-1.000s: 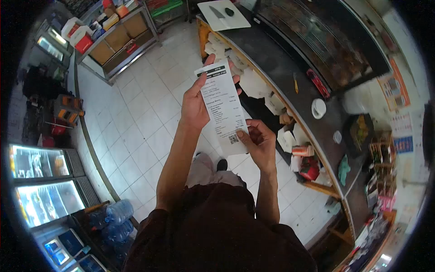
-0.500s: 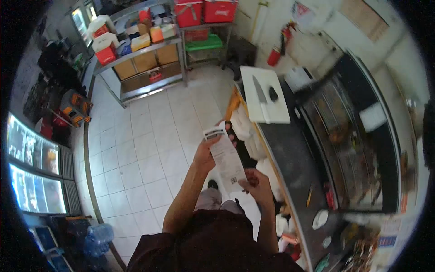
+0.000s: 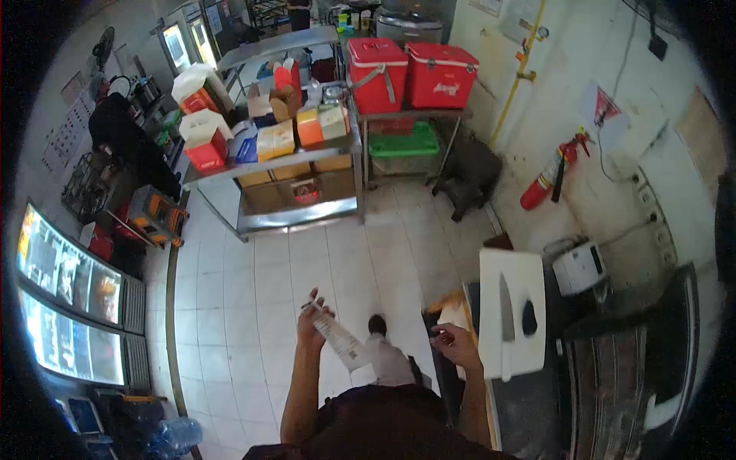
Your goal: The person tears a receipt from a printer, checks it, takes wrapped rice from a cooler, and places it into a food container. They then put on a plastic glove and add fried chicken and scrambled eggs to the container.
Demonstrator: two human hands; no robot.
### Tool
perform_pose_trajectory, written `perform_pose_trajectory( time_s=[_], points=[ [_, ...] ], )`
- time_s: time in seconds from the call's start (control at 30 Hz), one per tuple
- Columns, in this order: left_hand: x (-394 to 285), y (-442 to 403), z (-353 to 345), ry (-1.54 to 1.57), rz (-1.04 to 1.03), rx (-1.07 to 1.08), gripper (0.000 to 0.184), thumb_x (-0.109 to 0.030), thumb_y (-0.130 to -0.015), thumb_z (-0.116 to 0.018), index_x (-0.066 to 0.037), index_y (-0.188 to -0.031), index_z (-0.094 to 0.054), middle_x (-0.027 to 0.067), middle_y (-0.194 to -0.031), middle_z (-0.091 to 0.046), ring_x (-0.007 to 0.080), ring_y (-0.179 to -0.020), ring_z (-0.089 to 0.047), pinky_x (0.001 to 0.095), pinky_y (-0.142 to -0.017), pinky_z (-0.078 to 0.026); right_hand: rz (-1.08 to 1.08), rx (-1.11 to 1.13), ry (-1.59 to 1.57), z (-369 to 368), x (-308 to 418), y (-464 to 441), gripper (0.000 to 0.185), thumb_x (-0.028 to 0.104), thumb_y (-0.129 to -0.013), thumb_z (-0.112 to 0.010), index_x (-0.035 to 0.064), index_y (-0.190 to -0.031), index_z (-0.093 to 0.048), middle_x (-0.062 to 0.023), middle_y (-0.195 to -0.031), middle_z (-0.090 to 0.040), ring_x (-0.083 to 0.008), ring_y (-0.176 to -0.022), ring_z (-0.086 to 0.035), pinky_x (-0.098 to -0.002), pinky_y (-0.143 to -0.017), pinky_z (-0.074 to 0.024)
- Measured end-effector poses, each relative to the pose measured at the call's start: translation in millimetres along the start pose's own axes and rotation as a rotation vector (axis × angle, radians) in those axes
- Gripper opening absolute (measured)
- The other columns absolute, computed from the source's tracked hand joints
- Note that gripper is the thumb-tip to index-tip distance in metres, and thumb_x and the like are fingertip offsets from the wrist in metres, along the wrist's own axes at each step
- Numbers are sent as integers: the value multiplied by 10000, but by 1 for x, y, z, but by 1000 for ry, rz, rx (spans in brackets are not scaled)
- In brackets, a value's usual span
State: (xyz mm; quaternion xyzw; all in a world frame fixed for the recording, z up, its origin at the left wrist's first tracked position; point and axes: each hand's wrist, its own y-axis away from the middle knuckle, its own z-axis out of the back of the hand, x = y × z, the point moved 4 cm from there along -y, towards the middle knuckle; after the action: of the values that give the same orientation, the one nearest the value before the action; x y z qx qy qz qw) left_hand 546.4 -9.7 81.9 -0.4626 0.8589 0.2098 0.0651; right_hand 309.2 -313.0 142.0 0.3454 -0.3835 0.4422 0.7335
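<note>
My left hand is closed on a long printed paper receipt, which hangs down to the right with a dark square code near its lower end. At the front edge of the dark counter is my right hand, apart from the receipt. Its fingers are loosely bent with gaps between them, and I see nothing in it. Close to that hand, a white cutting board lies on the counter with a large knife and a small black object on it.
Ahead stands a steel table with several food boxes. Red cool boxes rest on a stand beside it, near a dark stool. A fire extinguisher hangs on the right wall. Lit fridges and a person in dark clothes are at left.
My right hand has let go of the receipt's lower end and moved right, to the counter edge. The left hand still holds it, now further left. The view has moved forward and tilted up.
</note>
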Motion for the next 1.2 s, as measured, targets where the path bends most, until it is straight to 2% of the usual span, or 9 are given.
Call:
perform_pose_trajectory(
  time_s=[0.17, 0.3, 0.37, 0.5, 0.7, 0.83, 1.0, 1.07, 1.2],
  points=[
    [-84, -79, -9, 28, -213, -248, 359, -123, -964, -427, -142, -1321, -464, 45, -946, -582, 197, -732, -572, 341, -670, -507, 33, -59, 52, 45, 57, -226, 370, 197, -787, -747, 53, -1114, -647, -74, -768, -666, -141, -689, -625, -298, -636, -518],
    [-150, -136, -2, -39, -474, -353, 461, -177, -928, -515, -104, -1375, -426, 60, -1014, -580, 189, -703, -591, 359, -675, -529, 282, -89, 145, 70, 163, -418, 345, 199, -820, -725, 34, -1108, -630, -55, -811, -660, -163, -735, -631, -320, -706, -518],
    [-171, -166, 4, -64, -530, -447, 436, -212, -936, -494, -122, -1359, -446, 42, -992, -568, 166, -704, -556, 335, -659, -507, 372, -191, 89, 74, 193, -515, 338, 177, -836, -721, -2, -1108, -630, -17, -821, -619, -88, -737, -560, -257, -669, -475],
    [-209, -272, -18, -77, -571, -404, 410, -219, -935, -468, -146, -1338, -467, 26, -960, -561, 147, -701, -535, 308, -646, -478, 357, -312, 14, 87, 235, -698, 451, 222, -823, -737, 29, -1189, -558, -78, -999, -677, -186, -888, -644, -329, -811, -506],
    [-253, -472, -173, -236, -498, -206, 439, -257, -916, -536, -44, -1294, -473, 48, -880, -591, 151, -690, -570, 284, -650, -483, 269, -603, 69, 161, 263, -908, 641, 391, -862, -672, -5, -1315, -451, -169, -1134, -611, -245, -1029, -611, -361, -920, -465],
    [-244, -582, -303, -548, -445, -51, 385, -250, -940, -540, 8, -1224, -509, 79, -857, -629, 144, -712, -587, 267, -672, -488, 188, -642, 342, 226, 225, -1045, 649, 458, -889, -593, -33, -1290, -459, -254, -1209, -576, -389, -1100, -572, -430, -956, -435],
    [-198, -694, -355, -617, -443, -23, 305, -206, -938, -542, 2, -1160, -562, 83, -877, -647, 139, -756, -587, 264, -709, -476, 305, -625, 355, 232, 210, -1088, 630, 444, -892, -603, -46, -1266, -474, -270, -1214, -573, -410, -1150, -544, -454, -958, -425],
    [-173, -723, -372, -669, -408, -210, 283, -177, -940, -524, 6, -1151, -566, 86, -884, -651, 142, -761, -591, 270, -709, -478, 255, -555, 346, 232, 245, -1062, 635, 418, -886, -632, -38, -1291, -454, -271, -1226, -563, -396, -1140, -552, -452, -948, -434],
    [-143, -773, -407, -793, -408, -261, 247, -127, -959, -472, -16, -1156, -571, 81, -921, -661, 135, -765, -601, 271, -732, -487, 237, -527, 316, 240, 250, -1065, 629, 383, -876, -666, -29, -1301, -454, -231, -1168, -591, -314, -1053, -589, -415, -912, -459]
  ],
)
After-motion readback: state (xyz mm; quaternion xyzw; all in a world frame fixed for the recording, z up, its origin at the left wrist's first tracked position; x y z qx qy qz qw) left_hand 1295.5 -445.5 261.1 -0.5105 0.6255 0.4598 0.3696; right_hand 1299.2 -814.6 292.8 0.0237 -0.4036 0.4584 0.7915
